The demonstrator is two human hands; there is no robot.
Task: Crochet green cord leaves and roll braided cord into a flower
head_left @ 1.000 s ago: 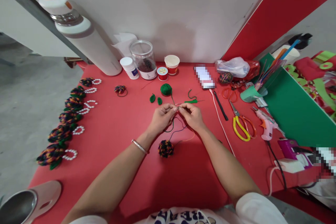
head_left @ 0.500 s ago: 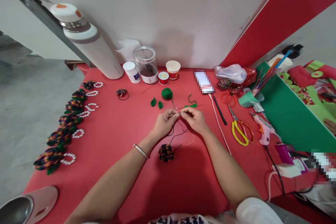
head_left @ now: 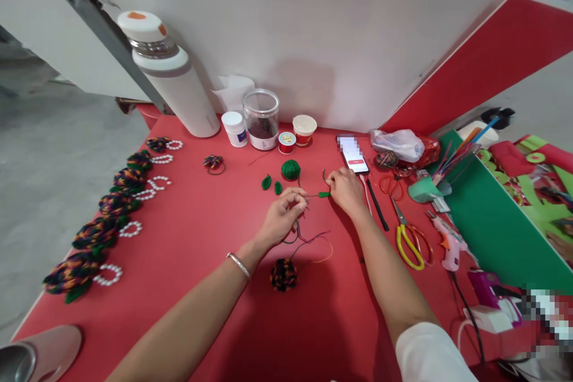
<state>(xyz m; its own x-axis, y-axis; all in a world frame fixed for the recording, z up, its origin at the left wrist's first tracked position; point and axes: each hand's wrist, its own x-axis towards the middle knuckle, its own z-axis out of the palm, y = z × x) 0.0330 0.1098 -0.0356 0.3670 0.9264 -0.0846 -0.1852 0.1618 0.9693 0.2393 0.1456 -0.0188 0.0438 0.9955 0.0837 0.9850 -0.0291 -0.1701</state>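
The left hand (head_left: 284, 215) was nearly closed, its thumb and fingers pinched together on a strand of green yarn (head_left: 299, 181) that ran down from the green ball (head_left: 290, 170) just behind it. The right hand (head_left: 347, 192) was curled at a green-handled hook (head_left: 323, 194) above the red worktop (head_left: 201, 209) — whether its fingers had gripped the handle, I could not tell. The hook's thin shaft pointed towards the left hand. Nearer the person sat a dark multicoloured ball (head_left: 283, 275), loose threads (head_left: 313, 238) beside it — and two green leaves (head_left: 266, 182) lay left of the green ball.
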